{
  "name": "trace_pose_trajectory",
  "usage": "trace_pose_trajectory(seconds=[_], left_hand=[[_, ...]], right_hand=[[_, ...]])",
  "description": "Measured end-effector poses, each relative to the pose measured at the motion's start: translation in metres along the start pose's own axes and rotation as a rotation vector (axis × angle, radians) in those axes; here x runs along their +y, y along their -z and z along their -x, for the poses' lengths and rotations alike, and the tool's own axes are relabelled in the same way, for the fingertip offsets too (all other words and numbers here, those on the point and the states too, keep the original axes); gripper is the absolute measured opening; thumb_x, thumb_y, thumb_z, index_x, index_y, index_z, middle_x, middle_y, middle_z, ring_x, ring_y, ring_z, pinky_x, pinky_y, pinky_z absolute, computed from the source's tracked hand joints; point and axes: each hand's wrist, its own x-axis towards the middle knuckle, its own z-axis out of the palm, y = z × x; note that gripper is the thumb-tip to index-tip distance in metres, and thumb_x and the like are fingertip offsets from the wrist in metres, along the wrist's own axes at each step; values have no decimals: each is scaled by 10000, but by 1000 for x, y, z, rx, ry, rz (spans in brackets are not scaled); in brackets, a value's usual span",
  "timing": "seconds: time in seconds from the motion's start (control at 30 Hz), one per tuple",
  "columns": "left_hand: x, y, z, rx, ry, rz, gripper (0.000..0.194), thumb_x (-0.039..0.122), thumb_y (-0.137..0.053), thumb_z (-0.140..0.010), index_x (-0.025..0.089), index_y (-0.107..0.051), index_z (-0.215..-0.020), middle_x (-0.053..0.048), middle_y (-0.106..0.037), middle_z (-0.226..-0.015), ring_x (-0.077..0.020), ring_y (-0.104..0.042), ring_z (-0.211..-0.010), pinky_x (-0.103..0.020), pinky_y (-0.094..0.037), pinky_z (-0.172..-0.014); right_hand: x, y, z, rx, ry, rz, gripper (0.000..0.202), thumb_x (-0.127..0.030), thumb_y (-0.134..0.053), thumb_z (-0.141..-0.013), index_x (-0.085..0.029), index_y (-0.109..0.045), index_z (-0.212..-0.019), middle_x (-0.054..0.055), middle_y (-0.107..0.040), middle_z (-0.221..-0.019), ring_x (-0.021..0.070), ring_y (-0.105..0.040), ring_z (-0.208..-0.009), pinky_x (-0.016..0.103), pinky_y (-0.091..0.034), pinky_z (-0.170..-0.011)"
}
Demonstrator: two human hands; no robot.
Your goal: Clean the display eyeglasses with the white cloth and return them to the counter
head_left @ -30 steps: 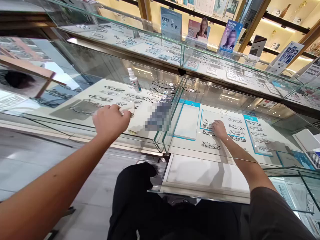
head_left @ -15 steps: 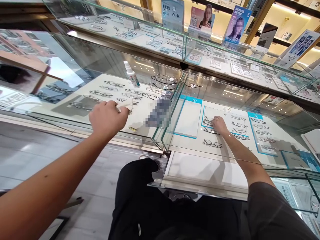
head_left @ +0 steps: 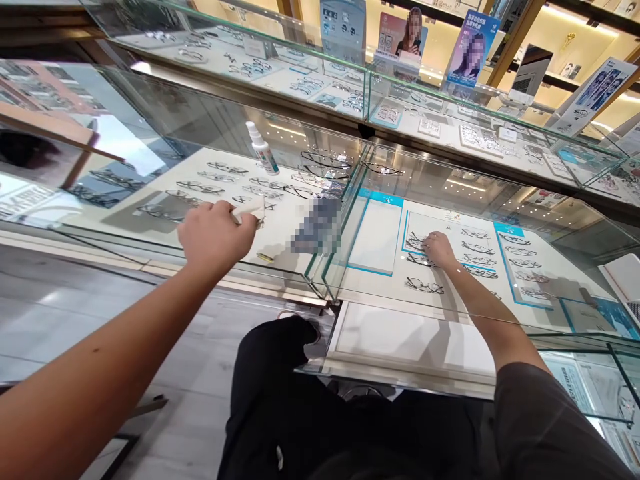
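Note:
My left hand (head_left: pixel 216 235) is closed on a pale cloth (head_left: pixel 251 209) above the left glass counter, with rows of glasses (head_left: pixel 197 187) beyond it. Inside the open right-hand case, my right hand (head_left: pixel 439 249) has its fingers closed at the side of a dark pair of glasses (head_left: pixel 416 243). More glasses lie just below that hand, one pair (head_left: pixel 424 286) nearer the front edge. A white spray bottle (head_left: pixel 262 149) stands upright behind the left rows of glasses.
A glass partition (head_left: pixel 345 223) divides the two cases. An open drawer (head_left: pixel 405 337) juts out over my legs. Behind stand a higher glass display (head_left: pixel 300 83) and upright advertising cards (head_left: pixel 471 48). A small yellowish item (head_left: pixel 265 257) lies near the left front edge.

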Motion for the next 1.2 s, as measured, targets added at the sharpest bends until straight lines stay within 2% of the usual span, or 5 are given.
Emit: trace_pose_trajectory(seconds=[0.23,0.4,0.63,0.9,1.2], left_hand=[[0,0,0,-7,9,0,592,362,-355,-929,56,-673,-1323,-260,-675,-1261,-439,-609,-1234,-534,-530,-983],[0,1,0,4,3,-9,570,354,-356,-929,71,-677,-1306,-261,-679,-1241,-438,-615,-1210,-549,-539,-959],[2,4,2,-26,15,3,645,365,-319,-919,31,-648,-1362,-281,-660,-1285,-446,-599,-1244,-548,-519,-993],[2,3,2,-13,17,5,628,365,-322,-911,54,-665,-1335,-278,-665,-1271,-444,-597,-1238,-552,-516,-994],[4,7,5,-31,21,1,626,356,-321,-928,32,-644,-1356,-284,-653,-1296,-450,-590,-1265,-558,-513,-1010]], right_hand=[[-1,4,3,-4,-18,-1,277,-145,-559,-919,-142,-825,-996,154,-807,-1083,322,-644,-1236,445,-451,-1099],[-2,4,6,-21,-27,-9,316,-210,-541,-922,-122,-822,-1037,157,-800,-1168,342,-590,-1295,472,-402,-1143],[-1,8,6,-31,-26,-9,379,-281,-475,-989,-141,-822,-1051,139,-799,-1206,350,-545,-1324,499,-360,-1163],[-1,8,2,-22,-61,6,476,-362,-385,-1063,-126,-780,-1183,152,-741,-1341,375,-478,-1391,523,-333,-1181],[-8,4,-6,-48,-88,17,531,-437,-367,-1069,-89,-731,-1236,199,-685,-1411,387,-463,-1410,544,-330,-1192]])
